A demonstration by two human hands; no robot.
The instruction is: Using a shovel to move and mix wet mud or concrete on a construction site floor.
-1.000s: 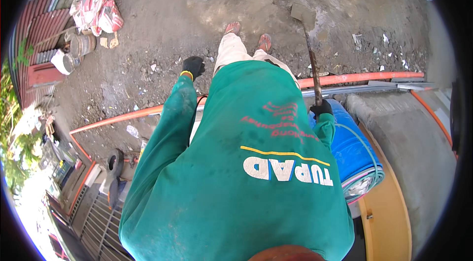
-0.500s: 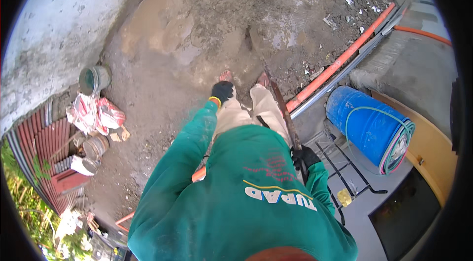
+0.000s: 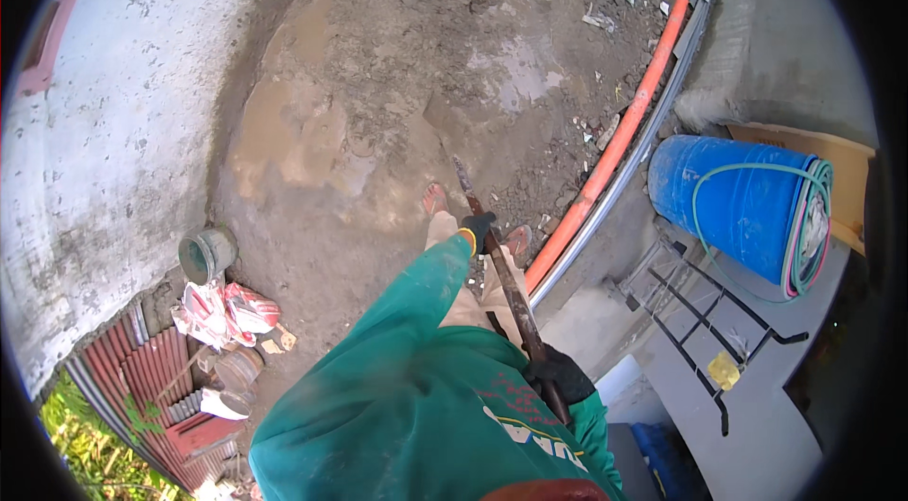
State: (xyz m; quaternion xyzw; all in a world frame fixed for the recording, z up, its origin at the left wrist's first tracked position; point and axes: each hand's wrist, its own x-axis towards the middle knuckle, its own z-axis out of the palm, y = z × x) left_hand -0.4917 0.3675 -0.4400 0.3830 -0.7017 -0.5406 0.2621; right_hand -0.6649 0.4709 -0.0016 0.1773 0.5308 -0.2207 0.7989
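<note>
A long wooden-handled tool point(image 3: 511, 288) runs from my chest down to the muddy ground point(image 3: 378, 104), its far end touching the dirt by my sandalled feet point(image 3: 433, 200). My left hand point(image 3: 478, 230), in a black glove, grips the shaft low down. My right hand point(image 3: 558, 374), also gloved, grips the shaft's upper end near my body. A green long-sleeved shirt covers both my arms.
To the right lie an orange pipe point(image 3: 624, 127), a blue barrel point(image 3: 738, 208) wrapped with green hose, and a black metal rack point(image 3: 700, 307). At the left are a concrete slab point(image 3: 104, 123), a grey pipe piece point(image 3: 206, 255), red-and-white sacks point(image 3: 225, 312) and red corrugated sheets point(image 3: 156, 378).
My left hand, free a second ago, has closed on the tool's shaft. The tool's far end has come down from ahead of me to the ground by my feet. The view has swung left.
</note>
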